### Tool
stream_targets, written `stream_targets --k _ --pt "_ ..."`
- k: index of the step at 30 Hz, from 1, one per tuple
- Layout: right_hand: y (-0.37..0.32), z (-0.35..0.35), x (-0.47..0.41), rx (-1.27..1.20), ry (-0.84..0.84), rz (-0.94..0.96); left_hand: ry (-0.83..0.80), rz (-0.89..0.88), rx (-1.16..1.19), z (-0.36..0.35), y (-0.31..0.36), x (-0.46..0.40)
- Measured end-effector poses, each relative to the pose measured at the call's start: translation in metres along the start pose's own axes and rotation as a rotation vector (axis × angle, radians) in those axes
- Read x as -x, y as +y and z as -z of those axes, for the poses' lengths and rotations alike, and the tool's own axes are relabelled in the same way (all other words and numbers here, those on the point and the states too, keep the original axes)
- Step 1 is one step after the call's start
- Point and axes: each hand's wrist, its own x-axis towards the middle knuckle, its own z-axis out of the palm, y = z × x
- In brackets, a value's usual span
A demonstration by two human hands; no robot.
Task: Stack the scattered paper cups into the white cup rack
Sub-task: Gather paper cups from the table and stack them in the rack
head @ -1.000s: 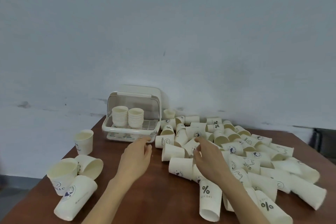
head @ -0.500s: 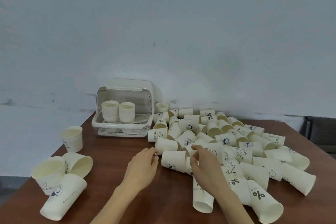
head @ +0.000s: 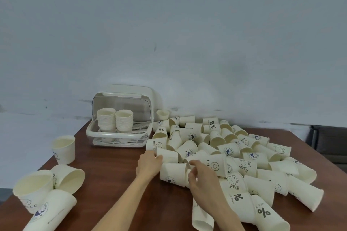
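One white cup rack [head: 120, 133] holds two cup stacks [head: 114, 121]; four loose cups [head: 63, 149] lie left; dozens, too many to count, form the pile [head: 234, 159]; two hands.

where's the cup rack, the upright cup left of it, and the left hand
white cup rack [head: 120, 134]: head view, on its front rim.
upright cup [head: 64, 151]: head view, on its side wall.
left hand [head: 149, 163]: head view, on the back of the hand.

cream paper cups [head: 221, 157] heaped on their sides, two nested stacks upright in white lidded cup rack [head: 120, 135]
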Motion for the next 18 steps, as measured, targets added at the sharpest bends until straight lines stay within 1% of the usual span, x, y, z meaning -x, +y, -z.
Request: stream_targets --k 5,9,15,18 --pt "0.0 0.002 -0.003 0.019 -0.007 0.008 0.039 -0.007 0.096 -0.006 -0.003 -0.004" --pt "0.001 0.001 -0.006 0.024 -0.012 0.008 0.112 -0.046 0.152 0.0 -0.004 0.0" --pt "-0.001 -0.003 -0.011 0.036 -0.004 0.029 0.228 -0.19 0.038 0.023 -0.019 0.014" --pt "-0.002 -0.003 -0.013 0.024 -0.001 0.04 0.291 -0.299 0.014 0.036 -0.025 0.026"
